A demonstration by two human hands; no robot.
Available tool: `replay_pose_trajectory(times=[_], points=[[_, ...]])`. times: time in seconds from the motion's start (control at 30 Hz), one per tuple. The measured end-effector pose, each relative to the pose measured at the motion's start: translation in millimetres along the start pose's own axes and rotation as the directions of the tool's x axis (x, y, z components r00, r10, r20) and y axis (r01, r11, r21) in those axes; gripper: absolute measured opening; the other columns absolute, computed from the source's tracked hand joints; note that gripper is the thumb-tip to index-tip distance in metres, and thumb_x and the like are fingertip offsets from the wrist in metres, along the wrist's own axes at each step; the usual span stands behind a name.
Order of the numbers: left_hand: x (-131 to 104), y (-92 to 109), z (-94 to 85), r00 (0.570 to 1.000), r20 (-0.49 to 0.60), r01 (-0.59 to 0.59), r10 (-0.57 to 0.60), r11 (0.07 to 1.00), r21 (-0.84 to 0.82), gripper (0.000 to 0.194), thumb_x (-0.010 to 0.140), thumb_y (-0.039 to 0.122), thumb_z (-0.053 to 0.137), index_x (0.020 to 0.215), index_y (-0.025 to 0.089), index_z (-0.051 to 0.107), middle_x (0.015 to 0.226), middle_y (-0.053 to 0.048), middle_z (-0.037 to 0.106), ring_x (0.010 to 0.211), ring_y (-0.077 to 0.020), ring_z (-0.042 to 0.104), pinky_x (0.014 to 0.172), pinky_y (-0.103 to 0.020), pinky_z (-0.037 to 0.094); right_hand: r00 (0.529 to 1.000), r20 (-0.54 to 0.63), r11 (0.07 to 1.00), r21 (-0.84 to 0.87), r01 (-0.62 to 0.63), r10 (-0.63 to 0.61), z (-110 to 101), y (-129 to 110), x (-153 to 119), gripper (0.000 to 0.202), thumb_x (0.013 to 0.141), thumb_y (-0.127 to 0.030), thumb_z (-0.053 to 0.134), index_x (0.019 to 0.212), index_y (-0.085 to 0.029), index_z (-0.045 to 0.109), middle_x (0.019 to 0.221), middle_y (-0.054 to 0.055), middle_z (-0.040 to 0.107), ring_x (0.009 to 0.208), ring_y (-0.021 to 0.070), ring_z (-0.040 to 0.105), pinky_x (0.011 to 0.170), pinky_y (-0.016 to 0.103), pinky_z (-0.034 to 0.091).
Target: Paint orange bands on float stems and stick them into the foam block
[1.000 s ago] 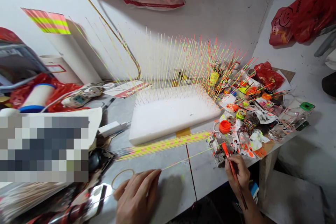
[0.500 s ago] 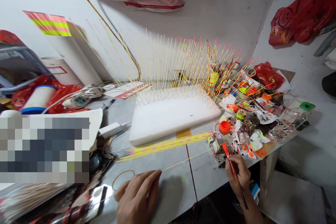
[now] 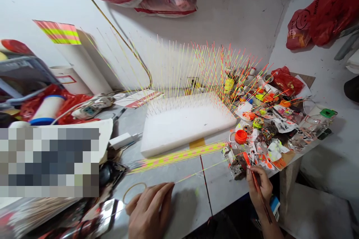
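Low at the centre, my left hand [image 3: 151, 207] pinches one end of a thin yellow-green rod [image 3: 198, 173], which slants up to the right. The rod's far end lies at a paint-spattered block [image 3: 238, 171] near the table edge. My right hand [image 3: 260, 185] is closed around a paintbrush [image 3: 257, 188], its orange-red tip beside that block. Whether the brush touches the rod I cannot tell. Behind the hands lies a bundle of yellow and pink banded rods [image 3: 179, 154]. An orange paint cap [image 3: 240, 136] sits just beyond the brush.
Many thin coloured rods stand upright in a white foam block [image 3: 187, 127]. Paint-smeared pots and scraps crowd the right side, with a clear bottle [image 3: 314, 127] at the edge. A rubber band [image 3: 134, 191] lies by my left hand. A power strip [image 3: 91, 108] is farther left.
My right hand has moved slightly right with the paintbrush, away from the rod's end. My left hand keeps its pinch on the rod. The whole view has shifted a little.
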State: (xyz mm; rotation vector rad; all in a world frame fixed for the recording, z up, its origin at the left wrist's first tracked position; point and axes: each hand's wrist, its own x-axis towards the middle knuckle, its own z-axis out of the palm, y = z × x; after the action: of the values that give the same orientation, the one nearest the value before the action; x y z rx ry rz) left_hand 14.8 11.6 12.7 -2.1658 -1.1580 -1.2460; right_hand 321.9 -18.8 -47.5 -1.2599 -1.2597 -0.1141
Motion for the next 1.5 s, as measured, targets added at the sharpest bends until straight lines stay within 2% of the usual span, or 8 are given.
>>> replay_pose_trajectory(times=[0.1, 0.2, 0.33, 0.83, 1.23, 1.4, 1.5], points=[[-4.1, -1.9, 1.4, 1.000, -0.002, 0.005, -0.005, 1.000, 0.013, 0.013, 0.095, 0.015, 0.053, 0.098, 0.020, 0.064, 0.081, -0.001, 0.070, 0.070, -0.0138, 0.064, 0.073, -0.029, 0.040, 0.998, 0.023, 0.995, 0.078, 0.059, -0.061, 0.5, -11.3, -1.8, 0.006, 0.093, -0.015, 0.061, 0.095, -0.021, 0.061, 0.080, 0.002, 0.064, 0.072, 0.0143, 0.064, 0.063, 0.024, 0.055], [-9.1, -3.7, 3.2, 1.000, 0.022, 0.000, -0.001, 1.000, 0.031, 0.012, 0.095, 0.014, 0.055, 0.101, 0.020, 0.064, 0.083, -0.002, 0.071, 0.072, -0.0139, 0.065, 0.075, -0.030, 0.040, 0.982, 0.069, 0.975, 0.148, 0.164, -0.176, 5.6, -27.3, -3.3, 0.014, 0.091, -0.009, 0.059, 0.097, -0.021, 0.061, 0.079, 0.001, 0.063, 0.073, 0.0147, 0.064, 0.066, 0.026, 0.056], [-9.7, -1.4, 3.3, 1.000, 0.012, 0.019, -0.020, 0.999, 0.031, 0.011, 0.095, 0.013, 0.055, 0.100, 0.019, 0.063, 0.084, -0.002, 0.071, 0.073, -0.0136, 0.065, 0.076, -0.029, 0.040, 0.965, 0.078, 0.960, 0.155, 0.235, -0.249, 14.7, -41.7, -2.2, 0.019, 0.089, -0.006, 0.058, 0.100, -0.021, 0.062, 0.080, 0.001, 0.065, 0.074, 0.0140, 0.065, 0.067, 0.024, 0.056], [-10.1, 3.3, 4.0, 0.997, 0.000, 0.076, -0.076, 0.997, -0.021, 0.014, 0.095, 0.012, 0.054, 0.099, 0.020, 0.063, 0.083, -0.001, 0.070, 0.073, -0.0140, 0.064, 0.076, -0.031, 0.038, 0.970, 0.102, 0.975, 0.056, 0.215, -0.220, 19.5, -40.9, 0.3, 0.011, 0.092, -0.012, 0.058, 0.099, -0.020, 0.062, 0.081, 0.001, 0.065, 0.072, 0.0119, 0.064, 0.062, 0.018, 0.054], [-8.9, 4.3, 2.9, 0.998, 0.003, 0.068, -0.068, 0.997, -0.023, 0.014, 0.094, 0.011, 0.054, 0.100, 0.020, 0.064, 0.084, -0.001, 0.070, 0.074, -0.0140, 0.065, 0.077, -0.031, 0.038, 0.982, 0.102, 0.987, 0.018, 0.159, -0.160, 18.7, -32.9, -6.4, 0.008, 0.093, -0.015, 0.059, 0.098, -0.021, 0.062, 0.083, 0.000, 0.065, 0.072, 0.0118, 0.065, 0.066, 0.019, 0.055], [-8.3, 4.0, 2.8, 0.998, -0.004, 0.056, -0.056, 0.998, -0.007, 0.013, 0.095, 0.010, 0.054, 0.099, 0.019, 0.063, 0.083, -0.001, 0.070, 0.074, -0.0136, 0.065, 0.077, -0.031, 0.038, 0.987, 0.113, 0.993, 0.058, 0.107, -0.113, 18.8, -31.4, -9.8, 0.009, 0.093, -0.015, 0.059, 0.099, -0.021, 0.062, 0.082, 0.001, 0.064, 0.071, 0.0122, 0.064, 0.064, 0.020, 0.054], [-9.2, 3.7, 3.4, 0.998, -0.004, 0.069, -0.069, 0.998, -0.011, 0.014, 0.095, 0.011, 0.054, 0.099, 0.020, 0.063, 0.084, -0.001, 0.071, 0.074, -0.0140, 0.065, 0.078, -0.031, 0.038, 0.984, 0.121, 0.988, 0.104, 0.117, -0.129, 19.5, -34.9, -12.5, 0.012, 0.093, -0.012, 0.058, 0.098, -0.021, 0.062, 0.082, 0.001, 0.063, 0.072, 0.0121, 0.064, 0.063, 0.020, 0.053]])
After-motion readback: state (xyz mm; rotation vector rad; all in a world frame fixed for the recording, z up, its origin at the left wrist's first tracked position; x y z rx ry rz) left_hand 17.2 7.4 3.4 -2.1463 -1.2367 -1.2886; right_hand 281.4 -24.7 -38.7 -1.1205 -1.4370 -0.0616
